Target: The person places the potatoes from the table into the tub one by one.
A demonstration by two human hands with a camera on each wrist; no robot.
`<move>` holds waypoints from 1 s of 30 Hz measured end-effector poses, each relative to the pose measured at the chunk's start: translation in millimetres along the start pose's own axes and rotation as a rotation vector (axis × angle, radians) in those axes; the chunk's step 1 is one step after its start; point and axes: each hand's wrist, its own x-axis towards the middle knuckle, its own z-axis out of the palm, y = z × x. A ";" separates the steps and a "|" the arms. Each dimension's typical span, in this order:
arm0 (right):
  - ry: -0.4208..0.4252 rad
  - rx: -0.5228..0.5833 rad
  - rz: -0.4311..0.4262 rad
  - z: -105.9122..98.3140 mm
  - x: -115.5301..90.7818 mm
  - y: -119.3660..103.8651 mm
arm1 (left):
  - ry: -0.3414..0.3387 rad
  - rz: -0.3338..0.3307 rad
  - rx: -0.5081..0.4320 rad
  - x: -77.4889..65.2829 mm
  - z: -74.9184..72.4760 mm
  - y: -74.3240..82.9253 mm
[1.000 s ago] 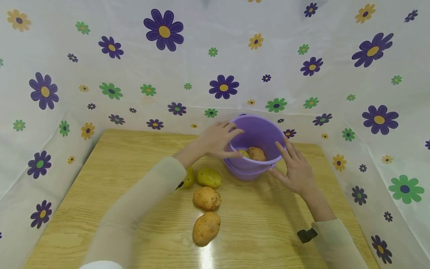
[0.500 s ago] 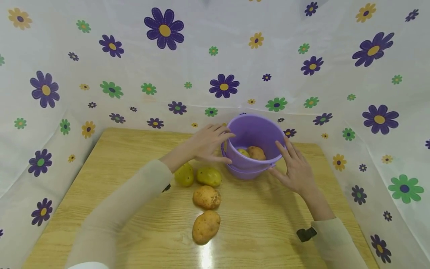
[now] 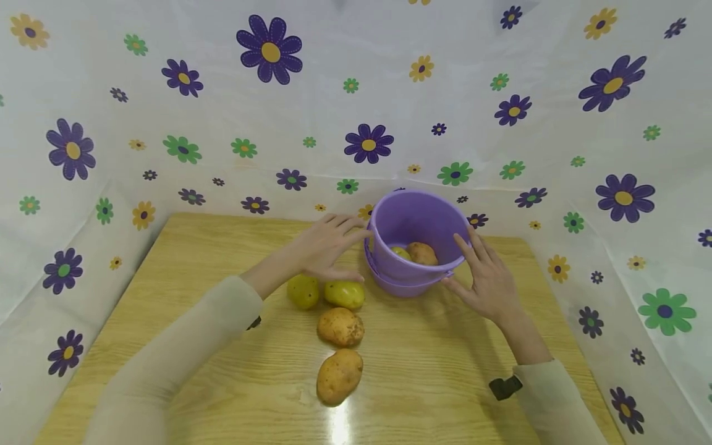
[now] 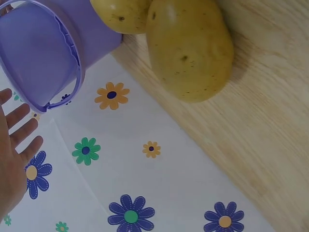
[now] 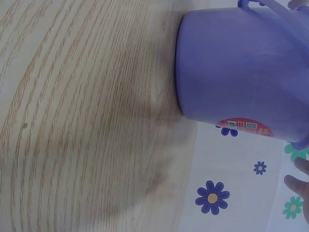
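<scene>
A purple bucket (image 3: pixel 408 281) stands upright at the back of the table, its handle hanging down. Inside it lie a potato (image 3: pixel 423 253) and a yellow-green fruit (image 3: pixel 400 253). My left hand (image 3: pixel 332 247) hovers left of the bucket with fingers extended and nothing in them. Fingers spread, my right hand (image 3: pixel 489 283) is at the bucket's right rim, thumb pointing toward its front side. Below my left hand are two yellow-green, dark-specked fruits, one on the left (image 3: pixel 303 292) and one on the right (image 3: pixel 345 295). Two potatoes, one upper (image 3: pixel 340 327) and one lower (image 3: pixel 339 376), lie in front of them.
The wooden table (image 3: pixel 434 383) ends at a white cloth backdrop (image 3: pixel 311 111) printed with flowers, which rises behind it and along both sides. A red label (image 5: pixel 245 126) shows on the bucket's side in the right wrist view.
My left hand has moved left, from over the bucket's rim to beside it, uncovering more of the left yellow-green fruit. The right hand stays at the rim.
</scene>
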 end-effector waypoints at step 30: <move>0.024 0.002 -0.004 0.7 -0.6 -0.7 | -0.053 -0.085 0.038 -80.3 51.2 -25.3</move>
